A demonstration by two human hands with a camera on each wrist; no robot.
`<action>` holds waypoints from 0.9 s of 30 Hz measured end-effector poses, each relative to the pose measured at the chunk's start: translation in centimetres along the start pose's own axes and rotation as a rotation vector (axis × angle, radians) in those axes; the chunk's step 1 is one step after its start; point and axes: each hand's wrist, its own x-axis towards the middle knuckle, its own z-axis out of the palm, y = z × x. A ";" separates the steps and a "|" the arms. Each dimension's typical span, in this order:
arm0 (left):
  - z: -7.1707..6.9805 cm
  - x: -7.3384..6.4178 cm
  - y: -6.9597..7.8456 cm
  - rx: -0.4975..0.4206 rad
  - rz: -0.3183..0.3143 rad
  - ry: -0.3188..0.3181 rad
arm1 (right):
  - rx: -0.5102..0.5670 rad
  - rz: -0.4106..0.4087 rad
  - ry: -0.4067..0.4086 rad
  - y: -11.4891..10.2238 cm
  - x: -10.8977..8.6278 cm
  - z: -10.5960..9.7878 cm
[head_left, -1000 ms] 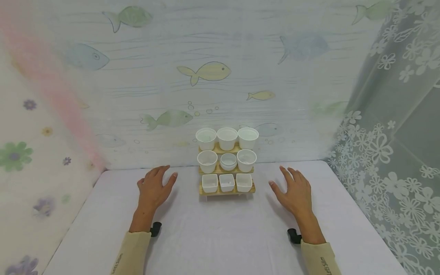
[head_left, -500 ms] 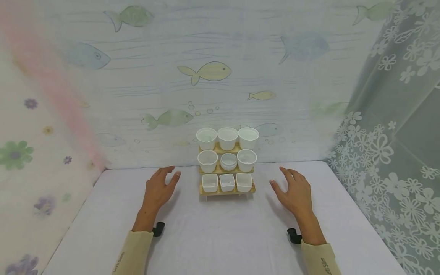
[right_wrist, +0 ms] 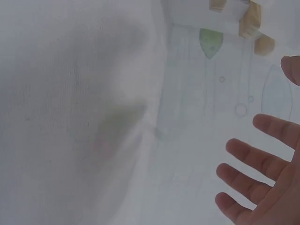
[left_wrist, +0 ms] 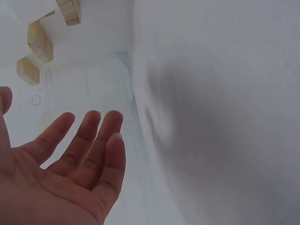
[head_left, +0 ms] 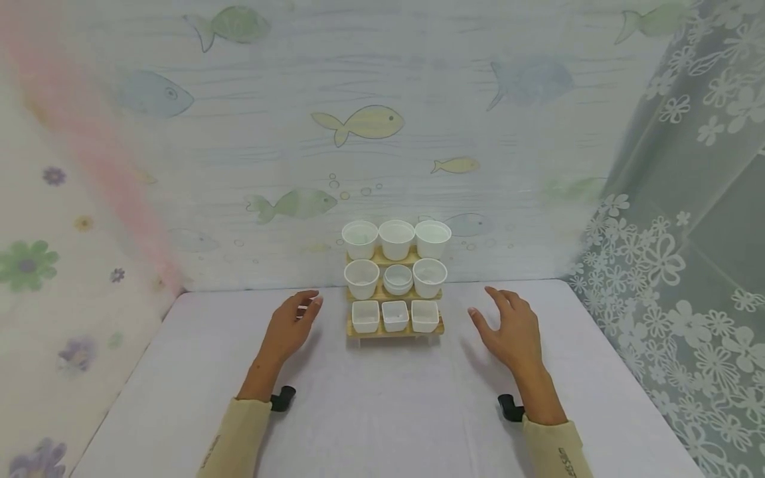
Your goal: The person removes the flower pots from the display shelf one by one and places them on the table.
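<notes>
A three-tier wooden stand (head_left: 394,334) with white cups stands at the middle back of the table in the head view. Round cups (head_left: 396,245) line its top tier. On the middle tier a smaller round bowl (head_left: 397,282) sits between two round cups. Square cups (head_left: 365,320) fill the front tier. My left hand (head_left: 289,326) is left of the stand, empty, its fingers slightly bent. To the right, my right hand (head_left: 510,332) is spread and holds nothing. In the left wrist view, wooden tier ends (left_wrist: 40,42) show beyond the left hand (left_wrist: 70,178).
A white cloth (head_left: 382,418) covers the table. Behind it rises a wall hanging (head_left: 239,153) with drawn fish. A lace curtain (head_left: 705,318) borders the right side. Black wrist cameras (head_left: 283,398) sit at both cuffs.
My left hand has moved right, closer to the stand, and its fingers have drawn nearer to the thumb. My right hand has barely moved. The cups stay where they were.
</notes>
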 end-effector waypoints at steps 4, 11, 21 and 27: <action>0.5 0.3 0.2 -0.055 -0.016 -0.022 | 0.006 -0.007 0.003 -0.2 0.4 0.0; 1.1 0.1 0.0 -0.174 -0.041 -0.085 | 0.047 -0.043 0.023 -1.1 1.1 -0.2; 2.6 -0.1 -0.6 -0.386 -0.069 -0.198 | 0.062 -0.116 0.049 -1.7 2.3 -0.2; 3.0 0.0 -0.2 -0.469 -0.073 -0.249 | 0.047 -0.145 0.048 -2.2 3.8 -0.8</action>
